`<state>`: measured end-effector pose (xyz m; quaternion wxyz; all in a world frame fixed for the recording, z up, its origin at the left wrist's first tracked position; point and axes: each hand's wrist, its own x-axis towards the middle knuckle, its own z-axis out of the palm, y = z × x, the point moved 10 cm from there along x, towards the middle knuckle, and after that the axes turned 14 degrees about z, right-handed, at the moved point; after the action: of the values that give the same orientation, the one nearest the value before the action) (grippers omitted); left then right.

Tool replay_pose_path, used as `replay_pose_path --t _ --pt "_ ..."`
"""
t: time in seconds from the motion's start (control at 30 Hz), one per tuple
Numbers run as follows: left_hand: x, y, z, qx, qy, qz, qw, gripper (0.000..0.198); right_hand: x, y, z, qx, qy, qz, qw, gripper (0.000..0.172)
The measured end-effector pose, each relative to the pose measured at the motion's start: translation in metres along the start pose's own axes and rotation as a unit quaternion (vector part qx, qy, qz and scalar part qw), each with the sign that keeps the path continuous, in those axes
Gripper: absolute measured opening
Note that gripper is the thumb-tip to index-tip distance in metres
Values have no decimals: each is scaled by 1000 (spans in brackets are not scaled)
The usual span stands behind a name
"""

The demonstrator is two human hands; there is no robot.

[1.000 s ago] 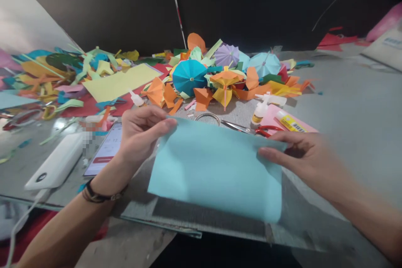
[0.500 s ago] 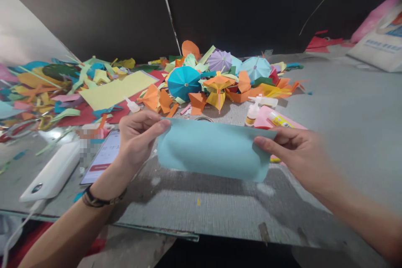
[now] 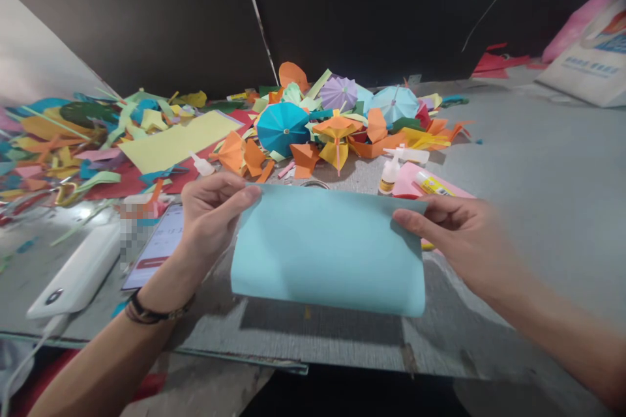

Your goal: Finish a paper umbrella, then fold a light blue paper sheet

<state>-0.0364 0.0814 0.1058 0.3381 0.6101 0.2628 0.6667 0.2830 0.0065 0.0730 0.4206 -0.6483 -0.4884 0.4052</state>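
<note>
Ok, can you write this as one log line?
left hand: pinches light-blue paper near one corner; right hand: pinches near another corner; paper: above table; beyond: teal paper umbrella

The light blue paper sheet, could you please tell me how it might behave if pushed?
The light blue paper sheet is probably light: the left hand and the right hand just pinch its upper corners. It seems fairly floppy, since its lower part curves. Looking thin, it would likely crease easily.
</note>
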Motion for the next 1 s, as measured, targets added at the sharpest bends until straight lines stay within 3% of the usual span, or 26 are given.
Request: replay_pose_path --t 0.4,0.6,1.0 --pt "0 2 1 3 -10 6 1000 24 0 0 2 2 -11 0 1000 39" --pt "0 2 2 10 -15 3 1000 26 -1 -2 -1 -25 13 -2 1000 47" --pt "-1 3 1 9 -13 0 1000 26 -1 1 0 -25 5 3 1000 45"
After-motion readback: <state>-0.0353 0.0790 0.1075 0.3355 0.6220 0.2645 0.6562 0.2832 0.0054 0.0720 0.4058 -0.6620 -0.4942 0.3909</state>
